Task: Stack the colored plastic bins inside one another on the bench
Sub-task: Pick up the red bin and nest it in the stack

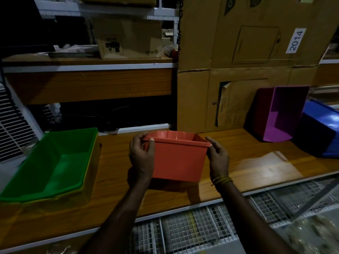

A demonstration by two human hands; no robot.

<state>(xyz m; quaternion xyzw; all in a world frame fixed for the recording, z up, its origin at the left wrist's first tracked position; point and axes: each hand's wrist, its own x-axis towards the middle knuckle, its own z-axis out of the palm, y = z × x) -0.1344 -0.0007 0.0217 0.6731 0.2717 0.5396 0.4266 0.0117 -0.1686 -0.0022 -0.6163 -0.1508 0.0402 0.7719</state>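
Note:
An orange bin (178, 161) is held upright just above the middle of the wooden bench (247, 162). My left hand (142, 156) grips its left rim, thumb over the lip. My right hand (218, 158) pinches its right rim corner. At the bench's left end a green bin (55, 162) sits nested inside a yellow bin (89, 180), whose rim and side show around it. At the right a purple bin (282, 114) lies tipped on its side against the cardboard. A blue bin (319, 129) lies tilted beside it at the frame's right edge.
Large cardboard boxes (256, 52) stand stacked behind the bench at centre and right. A wooden shelf (88, 61) with a small carton is at upper left. Wire mesh racking (201, 231) runs below the bench's front edge.

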